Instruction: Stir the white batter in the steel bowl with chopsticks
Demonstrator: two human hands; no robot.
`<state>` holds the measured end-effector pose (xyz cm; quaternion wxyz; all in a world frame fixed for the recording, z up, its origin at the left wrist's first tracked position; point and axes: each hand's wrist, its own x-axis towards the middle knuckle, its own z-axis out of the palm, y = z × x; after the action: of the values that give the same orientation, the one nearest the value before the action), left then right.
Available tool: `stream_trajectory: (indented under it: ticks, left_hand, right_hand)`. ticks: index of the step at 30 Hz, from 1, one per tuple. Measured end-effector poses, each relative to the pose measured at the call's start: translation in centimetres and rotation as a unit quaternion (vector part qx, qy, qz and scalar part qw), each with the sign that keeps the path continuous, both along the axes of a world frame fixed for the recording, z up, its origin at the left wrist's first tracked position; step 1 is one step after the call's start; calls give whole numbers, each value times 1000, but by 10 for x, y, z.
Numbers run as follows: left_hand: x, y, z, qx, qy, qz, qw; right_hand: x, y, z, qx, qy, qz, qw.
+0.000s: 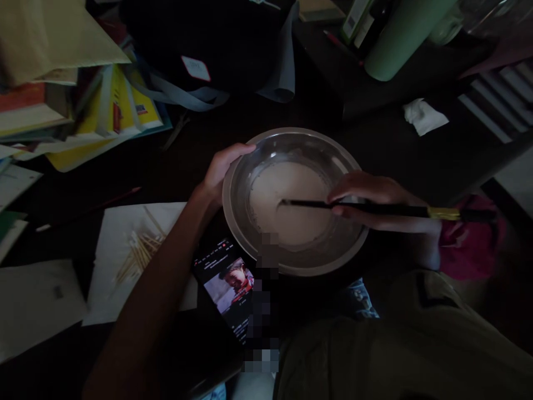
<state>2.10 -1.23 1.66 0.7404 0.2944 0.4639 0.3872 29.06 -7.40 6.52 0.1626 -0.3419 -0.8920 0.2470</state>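
A round steel bowl [295, 270] holds a cloudy, pale brownish liquid [287, 222]. At its left side, my left hand [220, 169] grips the rim, thumb along the top edge and the other fingers hidden beneath. My right hand [370, 194] is closed around a long black chopstick [391, 210] with a gold band; I cannot tell whether a second one lies with it. The stick slants over the right rim, and its tip meets the liquid near the middle.
Left of the bowl lie a lit phone [227, 283] and white paper [100, 278] with several cotton swabs [141, 253]. Books [112, 105] are piled behind these. A black bag [216, 44], a green bottle [400, 44] and a crumpled tissue [425, 115] stand farther back.
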Motion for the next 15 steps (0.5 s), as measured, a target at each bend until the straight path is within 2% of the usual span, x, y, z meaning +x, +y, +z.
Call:
stream_trajectory:
  ticks: [3,5,8,10,12,13,15]
  left_hand:
    - [0,0,3,-25,1,0,1000]
    - [-1,0,2,-26,-10,1,1000]
    - [-1,0,1,-25,-28,-4,999]
    - [-1,0,1,-22,-32,-4,999]
    - [-1,0,2,-23,-26,-2,999]
    - [0,0,2,-24,-23,-1,999]
    - [-1,0,2,-29,-19,3,999]
  right_hand:
    - [2,-2,1,41,-39,-119,991]
    - [9,-2,6,24,-40,-143,989]
    - [17,0,12,-40,0,-66,997]
    - [14,2,10,-74,12,19,997]
    - [9,3,6,-83,6,65,994]
    - [6,3,4,-76,-3,57,995]
    - [5,2,2,-38,-17,-12,999]
